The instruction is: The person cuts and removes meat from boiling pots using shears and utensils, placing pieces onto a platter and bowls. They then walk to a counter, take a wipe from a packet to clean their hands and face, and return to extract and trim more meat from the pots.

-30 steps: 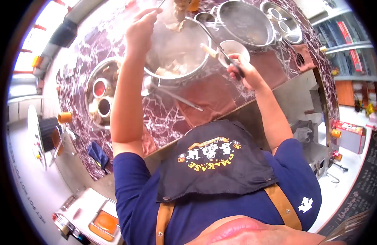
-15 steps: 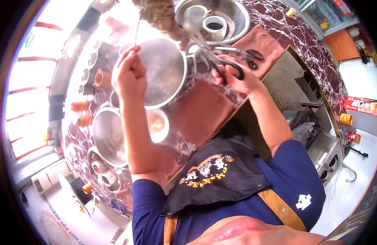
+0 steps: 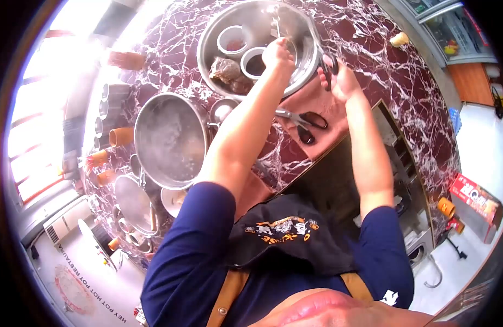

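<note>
My left hand (image 3: pixel 278 54) is closed on a thin metal rod (image 3: pixel 277 26), over the large steel basin (image 3: pixel 204 54). What the rod's far end touches is blurred. My right hand (image 3: pixel 343 80) grips black-handled scissors (image 3: pixel 331 66) at the basin's right edge, blades pointing away from me. Inside the basin are a brown lump of food (image 3: pixel 226 70), a white-rimmed cup with reddish contents (image 3: pixel 232 40) and another cup with dark contents (image 3: pixel 255 64), partly covered by my left hand.
A second pair of scissors (image 3: pixel 305 120) lies on a brown cloth (image 3: pixel 300 139). Left of my left arm stands a steaming steel pot (image 3: pixel 172 140), with a lower pan (image 3: pixel 134 201) nearer me. Several wooden cups (image 3: pixel 120 137) line the counter's left side.
My left hand has moved right, from above the steaming pot to over the basin. The brown food hung beside the rod earlier. My right hand has shifted right and slightly away with the scissors.
</note>
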Motion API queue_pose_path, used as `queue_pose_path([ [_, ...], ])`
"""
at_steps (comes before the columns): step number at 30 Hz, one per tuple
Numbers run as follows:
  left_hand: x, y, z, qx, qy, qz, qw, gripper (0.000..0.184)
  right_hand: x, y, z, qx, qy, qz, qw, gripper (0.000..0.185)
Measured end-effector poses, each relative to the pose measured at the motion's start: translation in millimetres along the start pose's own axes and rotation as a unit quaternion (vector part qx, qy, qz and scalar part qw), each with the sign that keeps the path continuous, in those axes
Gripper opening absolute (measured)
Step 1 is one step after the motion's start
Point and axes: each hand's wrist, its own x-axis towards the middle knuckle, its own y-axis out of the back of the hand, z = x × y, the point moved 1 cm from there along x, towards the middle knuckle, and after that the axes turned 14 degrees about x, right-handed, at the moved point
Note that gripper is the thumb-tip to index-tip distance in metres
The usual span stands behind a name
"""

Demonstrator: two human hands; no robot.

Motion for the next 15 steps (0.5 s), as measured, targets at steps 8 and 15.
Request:
queue_pose_path([
  [8,86.3,-13.3,-28.8,0.184,0.053,0.081,0.978,0.021,-3.5,28.2,5.0,-0.284,0.029,0.045,0.957,0.026],
  [15,75.2,10.7,-10.6,0.103,0.129,0.052,0.985,0.021,121.4,-23.3,-12.1,-0.483,-0.060,0.047,0.872,0.020],
])
